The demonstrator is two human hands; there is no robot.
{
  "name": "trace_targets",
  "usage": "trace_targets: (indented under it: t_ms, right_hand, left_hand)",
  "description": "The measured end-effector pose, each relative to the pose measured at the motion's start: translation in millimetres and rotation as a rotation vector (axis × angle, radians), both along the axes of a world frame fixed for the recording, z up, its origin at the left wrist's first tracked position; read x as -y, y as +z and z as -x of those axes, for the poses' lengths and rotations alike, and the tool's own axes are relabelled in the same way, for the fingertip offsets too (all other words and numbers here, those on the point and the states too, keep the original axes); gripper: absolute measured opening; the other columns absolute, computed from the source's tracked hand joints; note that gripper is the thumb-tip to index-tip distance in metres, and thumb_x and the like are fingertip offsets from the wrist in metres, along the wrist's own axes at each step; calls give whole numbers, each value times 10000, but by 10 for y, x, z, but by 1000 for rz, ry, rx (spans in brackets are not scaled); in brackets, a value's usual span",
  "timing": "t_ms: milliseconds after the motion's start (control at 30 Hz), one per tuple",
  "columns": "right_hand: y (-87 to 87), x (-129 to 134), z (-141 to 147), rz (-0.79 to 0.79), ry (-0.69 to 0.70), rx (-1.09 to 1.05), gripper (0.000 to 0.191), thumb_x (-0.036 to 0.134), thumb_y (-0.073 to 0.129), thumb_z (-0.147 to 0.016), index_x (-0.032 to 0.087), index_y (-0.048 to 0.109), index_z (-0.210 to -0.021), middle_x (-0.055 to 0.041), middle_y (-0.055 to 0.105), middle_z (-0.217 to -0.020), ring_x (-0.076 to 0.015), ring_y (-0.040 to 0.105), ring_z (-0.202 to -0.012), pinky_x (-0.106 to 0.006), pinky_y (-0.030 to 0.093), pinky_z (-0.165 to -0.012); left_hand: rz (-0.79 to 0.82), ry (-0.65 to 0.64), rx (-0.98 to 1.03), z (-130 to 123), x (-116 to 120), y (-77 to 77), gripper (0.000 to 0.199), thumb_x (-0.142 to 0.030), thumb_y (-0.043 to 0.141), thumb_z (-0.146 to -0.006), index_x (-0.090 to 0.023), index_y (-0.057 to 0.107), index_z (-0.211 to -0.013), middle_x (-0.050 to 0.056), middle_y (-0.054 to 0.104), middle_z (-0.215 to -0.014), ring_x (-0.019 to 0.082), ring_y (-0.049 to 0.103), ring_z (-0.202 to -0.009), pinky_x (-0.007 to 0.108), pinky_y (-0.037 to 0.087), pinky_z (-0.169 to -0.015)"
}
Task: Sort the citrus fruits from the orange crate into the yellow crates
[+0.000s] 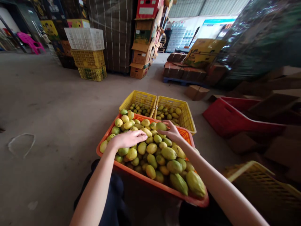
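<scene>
An orange crate [150, 181] in front of me is heaped with green and yellow lemons [151, 148]. Over its left half lies my left hand [131, 138], palm down with the fingers stretched out. Its fingertips touch a yellow lemon [146, 131]; the thumb is hidden. My right hand [172, 131] is at the far right part of the heap, thumb and fingers closed round a greenish lemon [161, 126]. Larger green lemons [179, 184] lie at the crate's near right corner.
Two yellow crates [192, 121] with more lemons adjoin the orange crate's far side. To the right are a red crate [219, 117] and a yellow basket [263, 188]. Stacked crates [88, 58] and cardboard boxes [141, 56] stand farther back on the concrete floor [58, 110].
</scene>
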State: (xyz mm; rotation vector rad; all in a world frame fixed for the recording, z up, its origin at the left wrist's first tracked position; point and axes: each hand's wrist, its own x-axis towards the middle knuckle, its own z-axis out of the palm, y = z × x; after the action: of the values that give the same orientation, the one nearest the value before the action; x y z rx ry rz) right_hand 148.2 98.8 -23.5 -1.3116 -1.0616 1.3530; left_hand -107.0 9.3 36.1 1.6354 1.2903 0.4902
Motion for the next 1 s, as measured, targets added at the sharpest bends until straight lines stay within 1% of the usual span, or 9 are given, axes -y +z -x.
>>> trace_targets:
  t_ms: [100,167,233,300,367,500,633,767,1000]
  right_hand:
    - [430,381,-163,-117,-19,-32,601,-13,856,-536,239,692,-1056,52,731,-863,-143,653,-709,-202,530,-614]
    - [668,656,-287,-135,-124,-204,550,-25,762,-589,245,687,-1062,34,729,-881,-148,673,-714,-230,567,-646]
    - [788,893,-399,-88,-219,-389,436,15,672,-672,236,683,-1048,-15,747,-977,-161,704,-764,-261,595,-673]
    - [766,1052,-485,30,-302,-511,327,81,631,-738,232,677,-1024,-39,750,-995,-175,713,-769,-267,601,-633]
    - [639,1122,-534,162,-381,-616,204,156,630,-789,232,660,-975,-34,740,-918,-178,702,-733,-254,587,-571]
    - [374,1121,-523,301,-453,-781,133,191,648,-796,238,621,-917,-12,722,-816,-179,686,-700,-251,573,-540]
    - [348,1154,-475,254,-337,-706,184,214,669,-779,242,624,-956,-7,747,-867,-189,695,-716,-274,574,-587]
    - [413,1192,-478,229,-255,-750,191,373,636,-815,237,649,-948,-6,749,-868,-184,687,-700,-258,537,-562]
    - [478,1109,-505,151,-179,-799,179,369,650,-710,259,638,-850,-25,718,-844,-247,706,-840,-353,614,-708]
  left_hand:
    - [-18,-31,-33,-97,-2,-25,429,-533,584,-941,-264,723,-1245,71,723,-1342,341,607,-1317,462,416,-1142]
    - [-41,-56,-67,-168,-14,-117,380,-516,613,-921,-281,730,-1197,70,749,-1272,346,636,-1259,463,425,-1127]
    - [-74,-43,-152,-238,-44,-258,273,-448,656,-887,-261,744,-1064,90,775,-1139,365,662,-1178,493,423,-1119]
    - [-101,-5,-281,-310,-93,-411,150,-352,675,-859,-217,724,-901,127,772,-1010,394,666,-1128,541,408,-1116]
    - [-107,5,-384,-388,-155,-541,117,-285,652,-860,-192,685,-795,149,756,-931,398,668,-1079,559,420,-1084]
    - [-130,-67,-390,-573,-284,-721,211,-273,527,-939,-182,716,-926,79,749,-919,310,662,-1021,439,473,-1022]
    - [-199,-156,-435,-728,-452,-922,247,-199,541,-910,-210,723,-1077,38,738,-1032,265,646,-1056,346,492,-1011]
    - [-303,-70,-553,-802,-721,-1139,434,-159,604,-861,-239,638,-1286,115,606,-1372,343,490,-1346,494,372,-1184]
    - [-321,-62,-704,-1023,-1029,-1413,594,-153,688,-817,-222,552,-1391,205,524,-1468,432,436,-1387,615,375,-1140]
